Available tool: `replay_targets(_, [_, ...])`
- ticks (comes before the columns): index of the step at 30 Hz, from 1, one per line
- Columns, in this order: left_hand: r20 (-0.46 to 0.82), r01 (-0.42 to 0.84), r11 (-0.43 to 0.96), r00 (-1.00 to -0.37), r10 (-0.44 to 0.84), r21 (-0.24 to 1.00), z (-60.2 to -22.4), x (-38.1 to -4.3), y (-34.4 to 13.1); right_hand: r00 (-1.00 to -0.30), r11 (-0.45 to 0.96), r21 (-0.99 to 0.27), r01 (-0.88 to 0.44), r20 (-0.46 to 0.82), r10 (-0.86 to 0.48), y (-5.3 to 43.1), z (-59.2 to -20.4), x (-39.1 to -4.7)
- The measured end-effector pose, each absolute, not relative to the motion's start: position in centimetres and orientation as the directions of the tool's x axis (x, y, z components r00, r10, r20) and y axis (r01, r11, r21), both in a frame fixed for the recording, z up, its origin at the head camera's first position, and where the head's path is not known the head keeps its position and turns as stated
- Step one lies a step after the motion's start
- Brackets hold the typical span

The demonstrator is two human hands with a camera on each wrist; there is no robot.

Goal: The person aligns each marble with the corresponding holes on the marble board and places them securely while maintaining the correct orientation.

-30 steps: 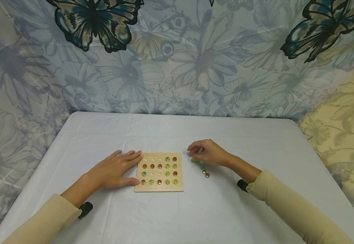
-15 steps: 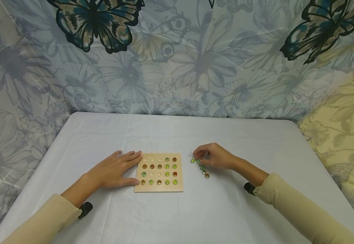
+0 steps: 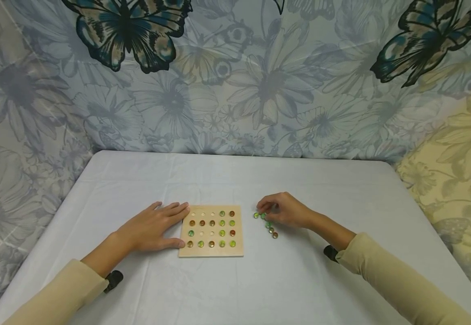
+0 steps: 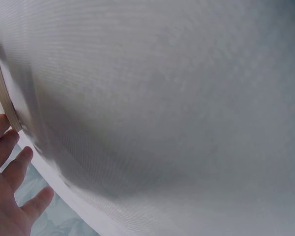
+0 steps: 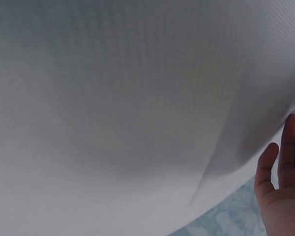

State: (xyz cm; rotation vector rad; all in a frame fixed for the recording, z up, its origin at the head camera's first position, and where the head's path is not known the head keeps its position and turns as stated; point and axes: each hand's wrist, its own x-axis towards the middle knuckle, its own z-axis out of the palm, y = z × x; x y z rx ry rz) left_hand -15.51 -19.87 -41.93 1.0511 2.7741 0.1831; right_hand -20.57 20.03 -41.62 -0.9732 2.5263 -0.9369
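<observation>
A white, cloth-covered tabletop [image 3: 203, 289], faintly creased and rounded at its far corners, spreads out on all sides of a pale, flat, rectangular wooden board [image 3: 217, 228], reaching farther to the board's right than to its left. The board lies flat on it, and near the board's right edge a few small, round, glossy translucent beads [image 3: 268, 225] make a short slanting trail, which starts with a yellow-green one just beside the board's far right corner, passes through green and ends at a brown one farther from the board and nearer the front.
</observation>
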Motion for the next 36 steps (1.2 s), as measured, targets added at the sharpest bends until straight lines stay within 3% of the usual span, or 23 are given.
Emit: replay_targets(36, [-0.105,0.658,0.736,-0.730,0.675,0.160,-41.9,-15.5,-19.9,-0.677,0.484,-0.664,-0.570,0.046,-0.734,13.7,-40.1,-20.5])
